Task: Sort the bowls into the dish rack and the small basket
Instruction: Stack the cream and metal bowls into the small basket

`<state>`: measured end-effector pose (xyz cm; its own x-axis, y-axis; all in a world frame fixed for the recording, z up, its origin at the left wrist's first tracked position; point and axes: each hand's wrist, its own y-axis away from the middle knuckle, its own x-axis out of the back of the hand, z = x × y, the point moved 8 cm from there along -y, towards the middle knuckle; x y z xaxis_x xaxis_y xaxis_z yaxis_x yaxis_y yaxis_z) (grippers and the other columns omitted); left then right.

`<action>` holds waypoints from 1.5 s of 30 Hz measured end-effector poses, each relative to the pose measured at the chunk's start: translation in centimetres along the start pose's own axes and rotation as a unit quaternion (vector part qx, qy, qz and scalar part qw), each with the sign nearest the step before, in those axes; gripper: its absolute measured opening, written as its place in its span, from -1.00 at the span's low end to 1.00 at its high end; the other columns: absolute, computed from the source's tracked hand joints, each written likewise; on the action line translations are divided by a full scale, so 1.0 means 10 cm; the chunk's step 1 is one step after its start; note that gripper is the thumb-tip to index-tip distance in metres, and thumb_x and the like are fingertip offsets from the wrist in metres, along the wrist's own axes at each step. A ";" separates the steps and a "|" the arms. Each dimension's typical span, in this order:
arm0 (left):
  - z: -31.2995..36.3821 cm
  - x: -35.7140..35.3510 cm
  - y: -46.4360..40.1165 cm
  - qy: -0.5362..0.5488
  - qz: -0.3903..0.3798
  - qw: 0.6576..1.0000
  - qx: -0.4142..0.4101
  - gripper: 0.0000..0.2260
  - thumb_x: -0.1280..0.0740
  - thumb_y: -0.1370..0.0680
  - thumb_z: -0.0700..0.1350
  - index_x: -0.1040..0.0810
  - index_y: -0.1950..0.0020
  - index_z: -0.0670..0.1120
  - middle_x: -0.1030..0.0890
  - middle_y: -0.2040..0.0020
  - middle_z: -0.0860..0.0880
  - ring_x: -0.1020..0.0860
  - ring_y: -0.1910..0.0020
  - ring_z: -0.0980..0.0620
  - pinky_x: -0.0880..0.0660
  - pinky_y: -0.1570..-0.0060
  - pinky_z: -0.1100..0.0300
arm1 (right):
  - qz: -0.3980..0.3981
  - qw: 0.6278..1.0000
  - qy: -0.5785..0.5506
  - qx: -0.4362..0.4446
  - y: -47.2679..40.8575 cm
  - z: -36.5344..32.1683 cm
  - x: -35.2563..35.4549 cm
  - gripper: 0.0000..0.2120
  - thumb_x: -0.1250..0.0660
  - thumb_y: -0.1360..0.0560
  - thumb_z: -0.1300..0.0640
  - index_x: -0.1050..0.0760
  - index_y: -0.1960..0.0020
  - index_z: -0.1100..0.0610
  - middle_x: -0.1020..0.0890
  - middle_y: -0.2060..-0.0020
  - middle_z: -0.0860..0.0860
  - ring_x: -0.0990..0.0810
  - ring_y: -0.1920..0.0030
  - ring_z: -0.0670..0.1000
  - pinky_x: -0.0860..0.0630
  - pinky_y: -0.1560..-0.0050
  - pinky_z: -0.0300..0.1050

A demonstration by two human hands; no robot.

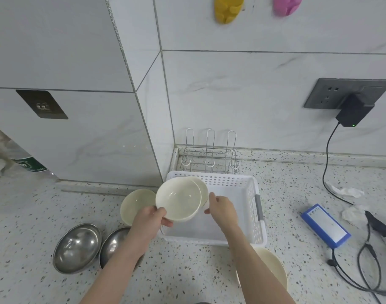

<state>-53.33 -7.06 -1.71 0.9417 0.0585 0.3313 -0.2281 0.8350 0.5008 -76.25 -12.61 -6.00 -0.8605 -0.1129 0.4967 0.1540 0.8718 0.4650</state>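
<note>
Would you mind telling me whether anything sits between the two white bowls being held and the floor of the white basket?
Nothing visible does. The left hand and right hand hold the white bowls over the basket, whose visible floor is bare.

Cream bowl [273,268] under the right forearm mostly hidden, second steel bowl [115,244] behind the left forearm, yellow hook [228,8] cropped above
</note>
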 end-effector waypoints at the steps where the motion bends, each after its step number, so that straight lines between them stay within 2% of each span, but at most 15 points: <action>1: 0.03 -0.03 -0.03 -0.008 -0.002 1.000 -0.006 -0.84 -0.21 -0.57 -0.19 -0.59 0.02 -0.10 -0.72 0.30 -0.07 -0.23 0.56 0.11 -0.19 0.55 0.29 | 0.024 1.000 -0.005 0.014 0.03 -0.02 0.08 -0.67 -0.02 -0.59 -0.14 -0.44 0.21 -0.07 -0.69 0.30 -0.07 -0.56 0.29 -0.08 -0.43 0.22 -0.11; 5: 0.16 -0.15 -0.17 -0.037 -0.002 0.999 -0.033 -0.84 -0.22 -0.56 -0.19 -0.60 0.07 -0.13 -0.72 0.33 -0.05 -0.32 0.63 0.21 -0.24 0.49 0.21 | 0.010 0.994 -0.070 0.079 0.14 -0.19 0.17 -0.79 -0.12 -0.53 -0.25 -0.48 0.03 -0.21 -0.68 0.37 -0.09 -0.61 0.18 -0.13 -0.44 0.23 -0.15; 9: 0.21 -0.23 -0.30 -0.061 0.004 0.997 -0.043 -0.86 -0.23 -0.56 -0.15 -0.57 0.09 -0.10 -0.71 0.36 0.01 -0.40 0.61 0.27 -0.28 0.43 0.20 | -0.001 0.992 -0.024 0.120 0.15 -0.33 0.15 -0.73 -0.27 -0.50 0.00 -0.49 -0.19 -0.05 -0.70 0.31 0.02 -0.65 0.20 0.01 -0.54 0.20 -0.07; 12: 0.21 -0.29 -0.37 -0.069 -0.008 0.997 -0.042 -0.87 -0.26 -0.55 -0.12 -0.56 -0.03 -0.08 -0.72 0.34 0.03 -0.40 0.61 0.29 -0.28 0.45 0.22 | 0.014 0.994 -0.007 0.111 0.10 -0.33 0.16 -0.67 -0.25 -0.48 0.14 -0.48 -0.23 0.07 -0.69 0.29 0.14 -0.65 0.22 0.11 -0.56 0.20 -0.03; 14: 0.20 -0.28 -0.41 -0.050 -0.003 0.998 -0.046 -0.82 -0.30 -0.55 -0.09 -0.50 -0.15 -0.04 -0.73 0.30 0.00 -0.50 0.53 0.32 -0.33 0.40 0.19 | 0.016 0.995 -0.008 0.100 0.07 -0.32 0.15 -0.68 -0.24 -0.47 0.15 -0.48 -0.22 0.09 -0.69 0.28 0.15 -0.65 0.21 0.11 -0.56 0.18 -0.03; 17: 0.23 -0.21 -0.46 -0.052 0.036 0.995 -0.076 -0.69 -0.36 -0.54 0.02 -0.42 -0.26 0.02 -0.73 0.17 0.00 -0.68 0.18 0.16 -0.49 0.15 0.10 | 0.015 0.996 -0.013 0.089 0.02 -0.32 0.10 -0.69 -0.24 -0.47 0.16 -0.48 -0.21 0.12 -0.69 0.25 0.16 -0.63 0.22 0.12 -0.55 0.21 -0.04; 19: 0.25 -0.20 -0.48 -0.075 0.050 0.990 -0.105 -0.74 -0.35 -0.56 0.04 -0.46 -0.21 0.02 -0.70 0.16 0.07 -0.68 0.26 0.19 -0.56 0.11 0.08 | 0.019 0.996 -0.010 0.087 0.00 -0.33 0.08 -0.68 -0.23 -0.47 0.16 -0.47 -0.21 0.13 -0.69 0.23 0.15 -0.63 0.20 0.13 -0.55 0.20 -0.04; 22: 0.25 -0.17 -0.51 -0.108 0.071 0.984 -0.120 -0.80 -0.36 -0.56 0.04 -0.47 -0.15 0.06 -0.66 0.14 0.10 -0.64 0.36 0.27 -0.61 0.17 0.08 | 0.025 0.996 0.000 0.082 -0.01 -0.32 0.05 -0.67 -0.24 -0.47 0.16 -0.47 -0.22 0.15 -0.68 0.17 0.16 -0.63 0.13 0.15 -0.56 0.14 -0.02; 26: 0.24 -0.15 -0.54 -0.151 0.085 0.976 -0.128 -0.80 -0.36 -0.56 0.04 -0.51 -0.16 0.05 -0.66 0.17 0.11 -0.63 0.34 0.28 -0.55 0.29 0.17 | 0.023 0.997 0.018 0.076 -0.02 -0.33 0.01 -0.67 -0.24 -0.49 0.15 -0.44 -0.24 0.18 -0.67 0.10 0.18 -0.62 0.06 0.16 -0.57 0.06 0.00; 33: 0.21 -0.18 -0.63 -0.216 0.078 0.967 -0.111 -0.76 -0.34 -0.55 0.09 -0.52 -0.17 0.04 -0.67 0.10 0.00 -0.66 0.11 -0.02 -0.60 0.06 -0.03 | 0.018 0.996 0.044 0.073 -0.06 -0.32 0.00 -0.63 -0.24 -0.50 0.13 -0.42 -0.28 0.18 -0.67 0.05 0.18 -0.62 0.04 0.16 -0.56 0.06 -0.01; 39: 0.14 -0.14 -0.67 -0.094 0.067 0.989 -0.090 -0.80 -0.37 -0.55 -0.01 -0.57 -0.15 0.01 -0.69 0.20 0.07 -0.65 0.31 0.22 -0.56 0.24 0.12 | -0.002 0.997 0.052 0.056 -0.07 -0.25 0.01 -0.55 -0.23 -0.51 0.02 -0.38 -0.36 0.13 -0.69 0.04 0.10 -0.63 0.02 0.08 -0.58 -0.01 0.00; 41: 0.11 -0.11 -0.65 -0.044 0.064 0.994 -0.080 -0.81 -0.38 -0.55 -0.04 -0.58 -0.15 0.00 -0.69 0.29 0.06 -0.65 0.29 0.19 -0.53 0.26 0.14 | 0.004 0.998 0.055 0.023 -0.03 -0.17 0.04 -0.46 -0.22 -0.52 -0.12 -0.34 -0.40 0.15 -0.70 0.05 0.07 -0.66 0.12 0.02 -0.55 0.10 -0.08; 42: 0.09 -0.10 -0.64 -0.019 0.063 0.995 -0.074 -0.82 -0.38 -0.55 -0.05 -0.58 -0.15 0.00 -0.70 0.30 0.05 -0.65 0.27 0.15 -0.53 0.25 0.14 | -0.004 0.999 0.034 0.000 -0.01 -0.11 0.03 -0.44 -0.22 -0.52 -0.14 -0.37 -0.37 0.20 -0.72 0.12 0.05 -0.65 0.27 -0.02 -0.51 0.23 -0.14; 44: 0.07 -0.07 -0.60 0.023 0.062 0.996 -0.060 -0.83 -0.37 -0.56 -0.06 -0.59 -0.14 -0.01 -0.70 0.28 0.00 -0.64 0.24 0.06 -0.52 0.23 0.12 | -0.051 0.995 -0.069 -0.046 0.05 -0.02 -0.06 -0.54 -0.24 -0.54 -0.07 -0.50 -0.21 0.30 -0.73 0.27 0.06 -0.54 0.52 -0.07 -0.34 0.46 -0.24; 45: 0.07 -0.05 -0.56 0.038 0.056 0.996 -0.053 -0.84 -0.35 -0.57 -0.07 -0.59 -0.14 -0.02 -0.70 0.25 -0.03 -0.62 0.27 0.06 -0.49 0.26 0.13 | -0.071 0.987 -0.129 -0.062 0.08 0.00 -0.11 -0.63 -0.26 -0.55 0.00 -0.53 -0.13 0.30 -0.73 0.29 0.08 -0.49 0.57 -0.06 -0.27 0.52 -0.26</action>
<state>-52.74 -12.19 -4.13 0.9284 0.1931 0.3175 -0.3099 0.8738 0.3748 -75.22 -11.81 -6.20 -0.9701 -0.0906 0.2251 0.0681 0.7886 0.6111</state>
